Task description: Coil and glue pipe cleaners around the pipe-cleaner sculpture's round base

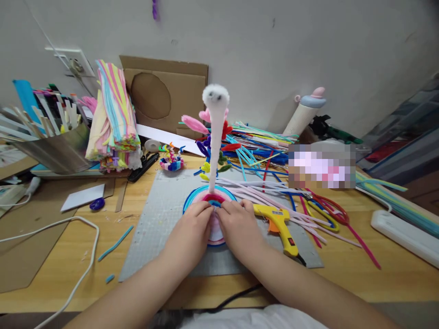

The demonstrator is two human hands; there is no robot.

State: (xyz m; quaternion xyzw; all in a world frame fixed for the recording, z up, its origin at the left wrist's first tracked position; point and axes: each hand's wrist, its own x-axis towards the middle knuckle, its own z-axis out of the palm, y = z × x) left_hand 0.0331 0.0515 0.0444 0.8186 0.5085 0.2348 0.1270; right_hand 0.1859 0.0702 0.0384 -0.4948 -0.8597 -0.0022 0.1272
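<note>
My left hand (192, 225) and my right hand (242, 226) meet over a round base (195, 194) ringed with blue, pink and white pipe cleaners. Their fingers are closed, pinching at a red and blue pipe-cleaner arc (213, 198) on the base; the fingertips are partly hidden. Just behind them rises a tall white fuzzy stem (215, 146), topped by a white head with dark spots (216, 96). Behind this stem show looped pipe-cleaner petals (195, 124) in pink, red, purple, yellow and green. A yellow hot glue gun (279, 224) lies beside my right hand.
Under the base is a grey cutting mat (151, 228). Loose pipe cleaners (302, 214) and scissors (325, 214) lie to the right. Pipe-cleaner bundles (116, 109), a metal holder (65, 148) and cardboard (188, 91) stand behind. A white cable (94, 246) crosses the left side.
</note>
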